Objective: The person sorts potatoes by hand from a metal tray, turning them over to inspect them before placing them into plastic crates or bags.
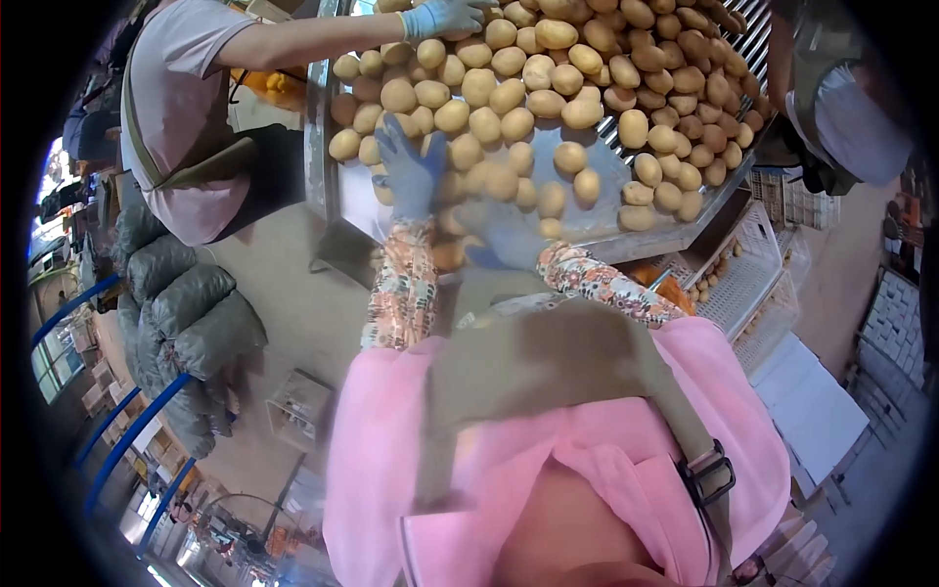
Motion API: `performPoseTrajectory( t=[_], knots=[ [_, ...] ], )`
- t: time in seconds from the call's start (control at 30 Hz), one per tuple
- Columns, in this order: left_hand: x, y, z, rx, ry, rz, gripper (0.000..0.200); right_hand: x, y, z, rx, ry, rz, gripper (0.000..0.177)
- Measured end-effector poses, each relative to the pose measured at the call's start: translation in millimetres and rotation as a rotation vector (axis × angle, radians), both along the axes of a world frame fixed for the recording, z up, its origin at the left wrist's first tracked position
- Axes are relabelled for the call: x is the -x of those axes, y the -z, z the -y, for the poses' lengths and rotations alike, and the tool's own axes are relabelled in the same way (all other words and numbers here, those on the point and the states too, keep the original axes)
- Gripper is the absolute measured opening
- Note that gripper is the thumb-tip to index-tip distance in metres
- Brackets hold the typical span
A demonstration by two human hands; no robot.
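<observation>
Many potatoes (484, 125) lie on a metal sorting table (323, 127). My left hand (411, 174), in a blue-grey glove, rests with spread fingers on the potatoes near the table's left side. Lower and to the right, my right hand (504, 235), gloved too, is blurred by motion beside potatoes at the table's near edge. Its fingers are smeared, so whether it holds anything is unclear. Floral sleeves cover both my forearms. The densest pile lies at the far right, over metal rollers (748, 49).
At the upper left a co-worker (186, 108) reaches a gloved hand (445, 18) over the potatoes. Another person (861, 117) stands at the right. White crates (748, 259) with potatoes sit right of the table. Filled sacks (201, 308) are stacked at the left.
</observation>
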State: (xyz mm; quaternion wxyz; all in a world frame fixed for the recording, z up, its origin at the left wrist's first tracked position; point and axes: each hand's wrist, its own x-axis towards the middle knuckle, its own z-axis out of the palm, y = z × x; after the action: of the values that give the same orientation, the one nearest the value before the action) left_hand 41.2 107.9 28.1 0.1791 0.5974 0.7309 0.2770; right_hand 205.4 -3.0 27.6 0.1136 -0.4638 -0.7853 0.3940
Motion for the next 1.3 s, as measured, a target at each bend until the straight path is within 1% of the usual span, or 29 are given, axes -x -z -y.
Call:
performPoseTrajectory(
  t=[0.03,0.1,0.13,0.2,0.23,0.27,0.33,0.4,0.47,0.5,0.53,0.6,0.63,0.67,0.73,0.77,0.8,0.87,0.9,0.93,0.97,1.0,1.03,1.07,1.1,1.13,1.2,1.27,1.3],
  knots=[
    [3.8,-1.9,5.0,0.006,-0.006,0.003,0.089,-6.0,5.6,2.0,0.006,-0.006,0.003,0.048],
    [20.2,-8.7,24.1,0.195,0.171,-0.218,0.088,-24.9,-5.2,-5.0,0.095,-0.116,0.028,0.043],
    [26.8,-8.0,38.6,0.202,0.159,-0.215,0.088,-44.7,2.9,-3.4,0.053,-0.066,-0.214,0.038],
    [40.6,3.7,77.5,0.285,0.206,-0.337,0.082,-74.8,-6.6,2.2,0.069,0.066,-0.162,0.036],
    [48.4,15.1,95.8,0.238,0.249,-0.388,0.072,-88.4,-15.2,4.7,0.152,0.227,-0.291,0.036],
    [54.3,27.5,119.6,0.258,0.279,-0.614,0.062,-100.2,-23.7,6.6,0.241,0.389,-0.420,0.037],
    [49.9,19.1,154.0,0.165,0.223,-0.456,0.059,-123.7,-35.1,4.7,-0.384,0.302,0.194,0.040],
    [46.1,21.3,173.4,0.124,0.183,-0.433,0.058,-144.4,-25.8,12.8,-0.364,0.296,0.282,0.041],
    [42.8,28.0,182.3,0.181,0.079,-0.151,0.058,-149.1,-18.8,17.8,-0.351,0.300,0.381,0.041],
    [38.7,23.6,182.9,0.274,0.040,-0.259,0.060,-147.1,-17.8,19.1,-0.322,0.300,0.315,0.042],
    [33.6,19.6,183.1,0.282,0.030,-0.252,0.060,-144.0,-16.7,22.2,-0.291,0.299,0.249,0.042],
    [25.1,10.3,173.2,0.107,-0.090,-0.290,0.062,-117.9,-23.0,20.3,-0.297,0.310,0.212,0.043],
    [23.0,6.2,165.3,0.006,-0.031,-0.322,0.063,-101.6,-19.3,15.1,-0.298,0.319,0.151,0.044],
    [19.6,9.3,155.9,0.009,-0.035,-0.320,0.063,-84.8,-16.3,12.6,-0.297,0.332,0.091,0.045],
    [7.5,13.6,139.7,0.051,0.214,-0.068,0.066,-49.0,-33.7,4.6,0.044,0.265,0.102,0.046],
    [-0.1,7.9,139.5,0.182,0.258,-0.178,0.067,-42.7,-26.5,1.5,-0.109,0.113,-0.074,0.044],
    [0.3,6.1,141.4,0.177,0.263,-0.172,0.067,-48.3,-25.2,1.4,-0.113,0.117,-0.067,0.044],
    [10.0,3.3,144.0,0.247,0.351,-0.436,0.068,-65.3,-30.4,-4.2,-0.009,0.126,-0.170,0.038],
    [17.6,8.8,146.6,0.257,0.313,-0.431,0.070,-74.1,-33.6,-5.4,0.045,0.135,-0.225,0.036],
    [26.1,14.0,153.0,0.237,0.287,-0.452,0.071,-94.0,-35.6,-4.6,0.067,0.270,-0.329,0.042],
    [29.6,8.1,155.2,0.263,0.240,-0.435,0.070,-114.5,-41.1,-6.6,0.054,0.419,-0.211,0.040],
    [31.4,0.9,159.6,0.294,0.193,-0.418,0.068,-136.5,-35.7,-2.2,-0.373,0.454,-0.016,0.040],
    [33.2,0.5,165.8,0.292,0.198,-0.417,0.068,-162.1,-35.4,2.6,-0.383,0.489,0.287,0.041],
    [35.3,3.2,169.6,0.268,0.122,-0.355,0.066,-173.1,-42.3,15.3,-0.447,0.509,0.450,0.045],
    [38.4,5.3,167.8,0.229,0.044,-0.297,0.064,-182.7,-40.9,26.8,-0.304,0.486,0.706,0.048],
    [39.3,5.5,166.0,0.262,0.006,-0.291,0.064,-213.4,-5.3,43.6,-0.315,0.342,0.792,0.050],
    [52.8,38.6,165.5,0.330,-0.060,-0.512,0.066,-200.3,-11.5,45.0,-0.239,0.339,0.807,0.054],
    [49.6,44.5,147.7,0.124,-0.002,-0.671,0.068,-158.6,-23.2,32.7,-0.081,0.515,0.011,0.053],
    [31.0,16.3,130.4,-0.026,0.069,-0.454,0.066,-151.2,-3.7,36.7,-0.079,0.510,0.092,0.054]
  ],
)
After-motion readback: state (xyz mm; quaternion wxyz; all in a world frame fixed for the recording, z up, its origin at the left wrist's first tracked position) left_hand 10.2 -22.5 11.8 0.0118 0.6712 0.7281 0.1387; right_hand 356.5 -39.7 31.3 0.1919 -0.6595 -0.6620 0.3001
